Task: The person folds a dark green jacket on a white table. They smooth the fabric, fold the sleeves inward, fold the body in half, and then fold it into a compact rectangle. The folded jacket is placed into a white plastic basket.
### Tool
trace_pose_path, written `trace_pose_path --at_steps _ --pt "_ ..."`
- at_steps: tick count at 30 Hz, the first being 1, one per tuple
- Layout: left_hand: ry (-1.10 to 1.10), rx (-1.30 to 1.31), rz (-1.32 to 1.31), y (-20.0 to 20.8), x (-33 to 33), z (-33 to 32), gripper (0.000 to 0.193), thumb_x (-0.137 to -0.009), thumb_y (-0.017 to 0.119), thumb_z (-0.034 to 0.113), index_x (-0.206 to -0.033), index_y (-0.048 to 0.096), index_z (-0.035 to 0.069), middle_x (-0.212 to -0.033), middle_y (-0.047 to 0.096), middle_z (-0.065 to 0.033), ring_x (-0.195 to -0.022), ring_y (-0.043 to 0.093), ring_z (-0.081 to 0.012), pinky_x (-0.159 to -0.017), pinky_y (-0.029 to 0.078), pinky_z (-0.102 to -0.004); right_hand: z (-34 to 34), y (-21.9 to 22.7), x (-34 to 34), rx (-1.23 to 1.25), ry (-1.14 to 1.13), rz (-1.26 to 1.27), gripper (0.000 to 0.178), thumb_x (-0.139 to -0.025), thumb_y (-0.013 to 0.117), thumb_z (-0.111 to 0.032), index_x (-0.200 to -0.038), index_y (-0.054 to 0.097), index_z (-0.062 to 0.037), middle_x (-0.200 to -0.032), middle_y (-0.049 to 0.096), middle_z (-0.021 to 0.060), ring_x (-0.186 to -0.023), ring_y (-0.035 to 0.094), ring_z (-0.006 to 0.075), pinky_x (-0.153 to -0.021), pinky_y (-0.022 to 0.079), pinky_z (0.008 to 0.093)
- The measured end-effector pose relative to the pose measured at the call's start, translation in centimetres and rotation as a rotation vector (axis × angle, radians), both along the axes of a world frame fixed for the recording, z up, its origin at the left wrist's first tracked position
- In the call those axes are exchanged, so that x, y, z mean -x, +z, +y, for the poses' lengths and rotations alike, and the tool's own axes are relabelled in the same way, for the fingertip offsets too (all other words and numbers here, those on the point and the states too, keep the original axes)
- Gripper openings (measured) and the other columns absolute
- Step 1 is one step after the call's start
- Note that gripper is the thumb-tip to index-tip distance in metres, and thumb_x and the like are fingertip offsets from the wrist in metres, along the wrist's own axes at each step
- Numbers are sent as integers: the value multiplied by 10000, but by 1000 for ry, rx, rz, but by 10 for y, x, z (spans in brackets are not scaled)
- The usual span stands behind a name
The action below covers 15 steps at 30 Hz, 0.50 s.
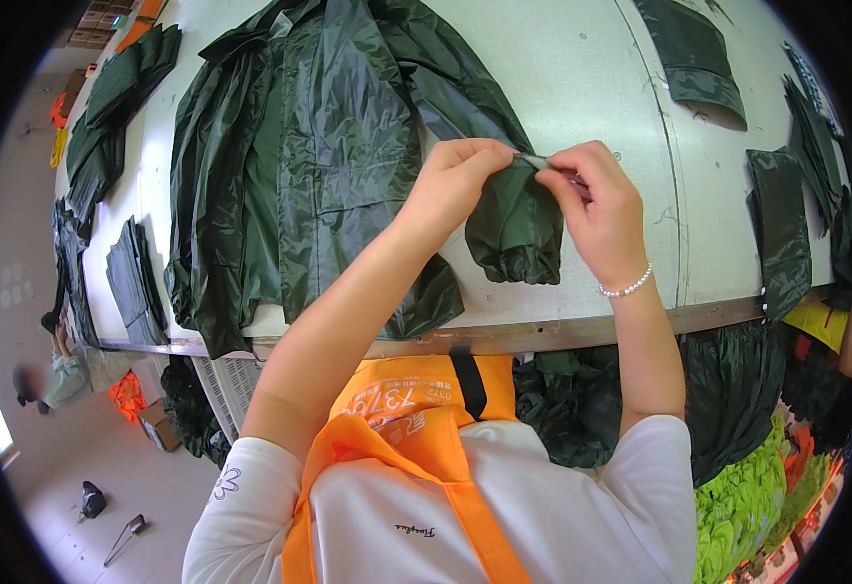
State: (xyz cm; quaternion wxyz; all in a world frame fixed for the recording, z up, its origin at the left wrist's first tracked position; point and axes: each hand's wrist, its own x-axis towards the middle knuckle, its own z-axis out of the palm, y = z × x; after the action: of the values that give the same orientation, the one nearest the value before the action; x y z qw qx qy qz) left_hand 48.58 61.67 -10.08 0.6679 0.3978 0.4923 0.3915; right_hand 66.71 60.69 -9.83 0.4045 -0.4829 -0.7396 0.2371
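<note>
A dark green, shiny rain jacket (343, 146) lies spread on the white table, its front open and its upper end cut off by the top of the view. My left hand (457, 183) pinches the jacket's sleeve (513, 229) between thumb and fingertips, above the gathered cuff. Close beside it, my right hand (601, 200) is closed around a small slim tool, which looks like thread snips (535, 162). Their greyish tip meets the sleeve fabric at my left fingertips. My right fingers hide most of the tool.
Folded dark green pieces (693, 63) lie at the far right, with more stacks (781, 229) near the right edge. Other garments (119, 107) lie along the left. The table's front edge (543, 331) runs before me. Dark garments (732, 399) hang below it; another person (61, 375) is at the far left.
</note>
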Motion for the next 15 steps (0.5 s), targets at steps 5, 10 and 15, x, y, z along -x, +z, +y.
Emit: trace_pose_path --at_steps 5,10,15 --pt "51 23 -181 -5 15 5 229 -861 523 147 -925 650 -33 -892 657 -56 -859 579 -131 -832 426 -259 18 -30 -38 507 24 474 303 -826 675 -119 -1104 590 -32 -775 512 -67 -589 383 9 -526 329 154" --pt "121 94 -513 -15 25 8 181 -853 492 117 -856 617 -13 -848 637 -61 -808 573 -146 -787 440 -274 9 -42 -30 837 240 586 354 -797 693 -105 -1141 621 -58 -779 535 -81 -611 393 5 -547 325 148" --pt "109 126 -590 -27 38 7 163 -851 522 164 -844 572 10 -841 619 -59 -793 579 -157 -772 453 -290 12 -24 -7 637 182 631 214 -783 703 -63 -993 675 -39 -810 624 -30 -661 484 38 -614 407 201"
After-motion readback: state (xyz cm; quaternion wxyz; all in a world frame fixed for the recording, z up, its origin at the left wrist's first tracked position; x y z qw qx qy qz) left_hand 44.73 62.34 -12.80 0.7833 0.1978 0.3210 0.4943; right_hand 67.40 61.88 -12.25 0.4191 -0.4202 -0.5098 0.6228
